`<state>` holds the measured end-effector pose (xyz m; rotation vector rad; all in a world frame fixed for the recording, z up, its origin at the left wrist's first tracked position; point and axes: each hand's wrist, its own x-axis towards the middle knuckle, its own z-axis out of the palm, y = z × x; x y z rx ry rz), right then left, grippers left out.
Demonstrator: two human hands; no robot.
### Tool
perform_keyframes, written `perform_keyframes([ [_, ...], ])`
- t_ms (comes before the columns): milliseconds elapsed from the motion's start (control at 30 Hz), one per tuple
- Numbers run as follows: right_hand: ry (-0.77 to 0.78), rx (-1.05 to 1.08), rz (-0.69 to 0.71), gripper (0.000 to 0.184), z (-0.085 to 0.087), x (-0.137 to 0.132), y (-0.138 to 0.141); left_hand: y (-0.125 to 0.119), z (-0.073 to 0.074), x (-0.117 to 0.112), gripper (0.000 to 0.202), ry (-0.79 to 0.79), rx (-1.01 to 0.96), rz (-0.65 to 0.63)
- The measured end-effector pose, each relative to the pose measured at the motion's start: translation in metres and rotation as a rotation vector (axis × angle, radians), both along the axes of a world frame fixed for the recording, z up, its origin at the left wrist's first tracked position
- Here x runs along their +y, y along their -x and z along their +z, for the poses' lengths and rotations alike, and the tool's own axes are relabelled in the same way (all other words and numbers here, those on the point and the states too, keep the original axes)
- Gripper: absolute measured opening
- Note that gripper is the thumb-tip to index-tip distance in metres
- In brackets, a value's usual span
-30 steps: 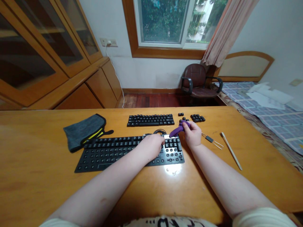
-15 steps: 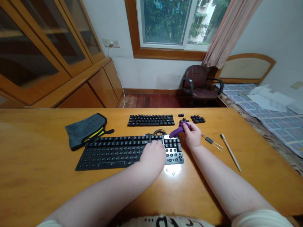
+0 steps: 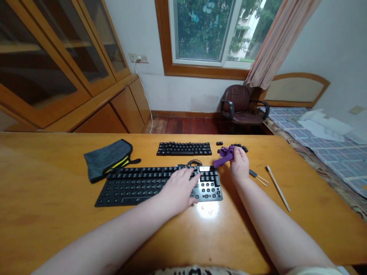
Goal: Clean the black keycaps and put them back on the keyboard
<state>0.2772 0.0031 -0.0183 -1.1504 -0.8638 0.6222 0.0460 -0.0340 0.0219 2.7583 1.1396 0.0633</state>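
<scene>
A black keyboard [image 3: 137,185] with its keycaps off lies on the wooden desk [image 3: 43,183]. My left hand [image 3: 179,187] rests flat on its right part, fingers spread. My right hand [image 3: 239,164] is closed on a purple tool [image 3: 224,157], held just above the desk beyond the keyboard's right end. A row of removed keycaps [image 3: 184,149] lies behind the keyboard, and smaller groups of keycaps [image 3: 239,146] sit by my right hand.
A grey cloth with a yellow strip [image 3: 107,158] lies left of the keyboard. A wire keycap puller [image 3: 258,177] and a thin pale stick [image 3: 277,188] lie right of my right hand. A dark chair [image 3: 242,105] stands beyond the desk; a bed is at right.
My left hand slid back toward me and flattened on the keyboard. My right hand lifted the purple tool away from the keyboard's corner, toward the loose keycaps. The view tilted slightly.
</scene>
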Motion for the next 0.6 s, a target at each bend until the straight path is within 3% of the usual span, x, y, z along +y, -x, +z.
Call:
perform_keyframes([
  [100,0.029,0.166,0.052,0.022,0.017,0.008,-0.022,0.023,-0.019,-0.007,0.086,-0.071,-0.032,0.027],
  [167,0.092,0.107,0.048,0.020,0.028,0.017,-0.042,0.035,-0.032,-0.013,0.084,-0.092,-0.040,0.037],
  [267,0.297,-0.222,0.071,0.024,0.042,0.037,-0.069,0.044,-0.043,-0.019,0.085,-0.102,-0.039,0.056],
  [433,0.657,-1.135,0.084,0.023,0.045,0.081,-0.079,0.048,-0.040,-0.016,0.091,-0.076,-0.019,0.047],
  [600,0.741,-1.280,0.147,0.022,0.025,0.113,-0.072,0.062,-0.035,-0.002,0.102,-0.061,-0.013,0.087],
])
